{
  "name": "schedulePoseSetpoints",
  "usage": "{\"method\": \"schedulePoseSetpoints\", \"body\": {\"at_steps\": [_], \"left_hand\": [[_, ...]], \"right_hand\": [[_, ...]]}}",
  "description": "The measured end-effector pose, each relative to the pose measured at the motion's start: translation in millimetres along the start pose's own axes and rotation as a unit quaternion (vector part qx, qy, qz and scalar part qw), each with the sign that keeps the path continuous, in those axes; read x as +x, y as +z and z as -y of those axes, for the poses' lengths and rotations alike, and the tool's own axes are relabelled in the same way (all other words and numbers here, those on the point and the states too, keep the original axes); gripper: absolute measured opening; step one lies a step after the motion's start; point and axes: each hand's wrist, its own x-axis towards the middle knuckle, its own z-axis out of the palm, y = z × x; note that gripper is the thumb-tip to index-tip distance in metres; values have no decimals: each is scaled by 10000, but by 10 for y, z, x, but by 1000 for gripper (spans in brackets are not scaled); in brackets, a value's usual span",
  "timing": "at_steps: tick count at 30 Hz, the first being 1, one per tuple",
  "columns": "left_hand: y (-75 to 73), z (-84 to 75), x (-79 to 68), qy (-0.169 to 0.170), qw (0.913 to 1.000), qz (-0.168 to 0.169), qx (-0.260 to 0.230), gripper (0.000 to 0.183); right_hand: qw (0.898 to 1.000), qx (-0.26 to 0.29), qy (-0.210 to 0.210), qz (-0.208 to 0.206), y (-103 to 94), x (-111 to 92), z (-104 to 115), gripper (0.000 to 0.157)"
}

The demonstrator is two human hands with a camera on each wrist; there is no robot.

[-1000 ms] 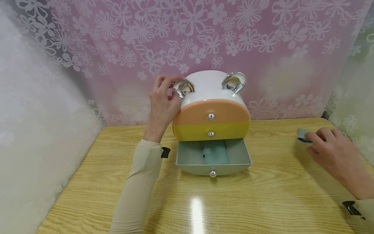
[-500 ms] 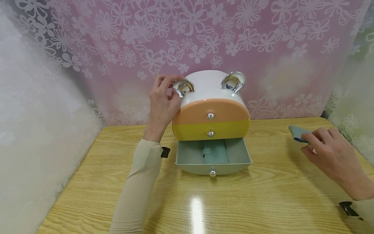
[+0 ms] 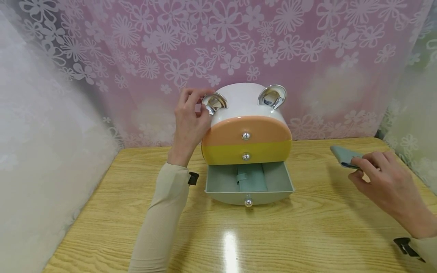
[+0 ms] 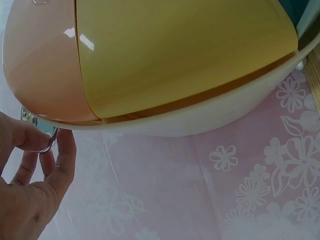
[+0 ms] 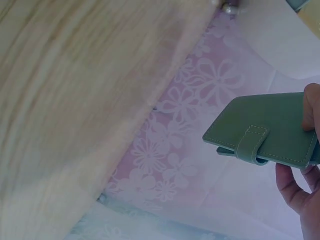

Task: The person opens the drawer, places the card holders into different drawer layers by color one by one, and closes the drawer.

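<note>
A white storage box (image 3: 242, 100) with silver ears has an orange drawer front (image 3: 263, 131) and a yellow one (image 3: 225, 153), both flush. Below them the pale green bottom drawer (image 3: 218, 197) is pulled out. A green strapped case (image 3: 254, 180), much like a wallet, lies inside it, partly under the yellow front. My left hand (image 3: 191, 117) pinches the box's left ear (image 3: 215, 102) between thumb and fingers. Off to the right, my right hand (image 3: 385, 178) holds a green wallet (image 3: 345, 154) above the table; its stitched strap shows in the right wrist view (image 5: 252, 142).
A wooden table (image 3: 290, 239) bears the box near its back edge. Behind it hangs a pink flowered curtain (image 3: 153, 57), with pale cloth at both sides. The silver knob (image 3: 248, 202) of the bottom drawer sticks out toward me.
My right hand has shifted slightly left with the wallet, and more of the wallet shows now. My left hand stays on the ear, and the box and drawer have not moved.
</note>
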Motion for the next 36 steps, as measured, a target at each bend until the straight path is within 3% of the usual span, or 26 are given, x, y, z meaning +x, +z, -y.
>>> {"method": "schedulePoseSetpoints", "body": {"at_steps": [9,19,36], "left_hand": [[-1,9,-10,6,10000,-26,60,35],[0,9,-11,-33,10000,-30,30,34],[8,14,-8,31,10000,-32,10,34]], "right_hand": [[9991,330,146,-214,-38,76,109,62],[9973,609,76,-391,-92,145,207,62],[9847,1311,-125,-1143,-170,398,460,49]]}}
